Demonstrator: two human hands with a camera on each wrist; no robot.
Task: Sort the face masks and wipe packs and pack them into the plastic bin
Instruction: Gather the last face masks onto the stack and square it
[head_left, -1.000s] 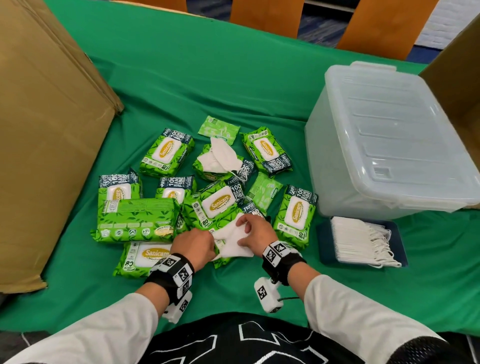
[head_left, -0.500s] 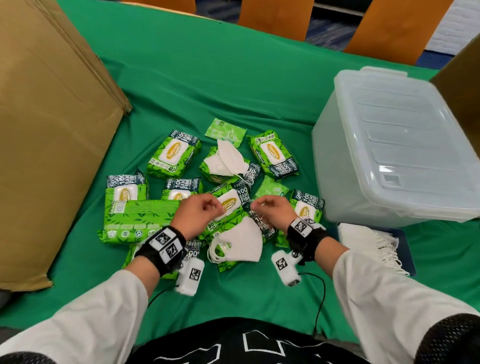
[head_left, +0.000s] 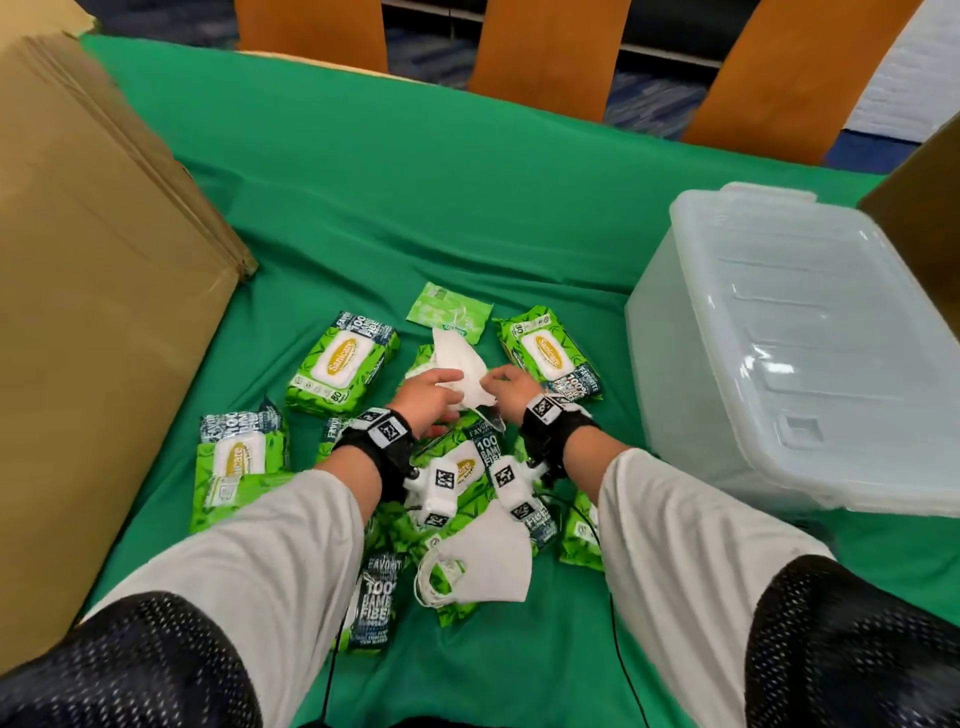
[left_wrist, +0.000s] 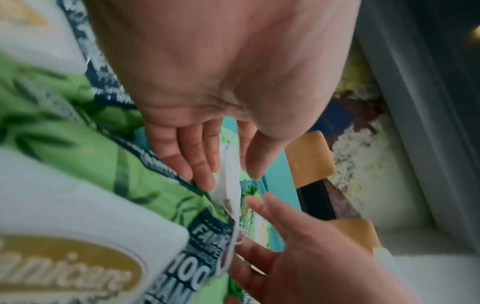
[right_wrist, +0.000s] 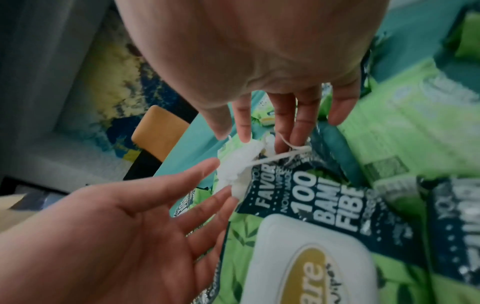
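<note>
Both my hands meet at a white face mask (head_left: 460, 366) that lies on a green wipe pack in the middle of the pile. My left hand (head_left: 436, 387) touches its left side with straight fingers (left_wrist: 200, 164) and the thumb spread apart. My right hand (head_left: 498, 382) reaches its right edge, fingers (right_wrist: 283, 127) straight, with an ear loop (right_wrist: 285, 155) running across them. A second white mask (head_left: 485, 564) lies nearer me on the packs. Several green wipe packs (head_left: 343, 366) are scattered on the green cloth. The clear plastic bin (head_left: 675, 332) stands at the right with its lid on.
A large flattened cardboard box (head_left: 88, 291) leans along the left. Another cardboard edge (head_left: 924, 208) rises behind the bin. Wooden chair backs (head_left: 550, 47) line the table's far side. A small thin green sachet (head_left: 449, 309) lies beyond the mask.
Both hands left the nearer mask lying on the packs and moved forward to the farther mask. The view has shifted forward with them.
</note>
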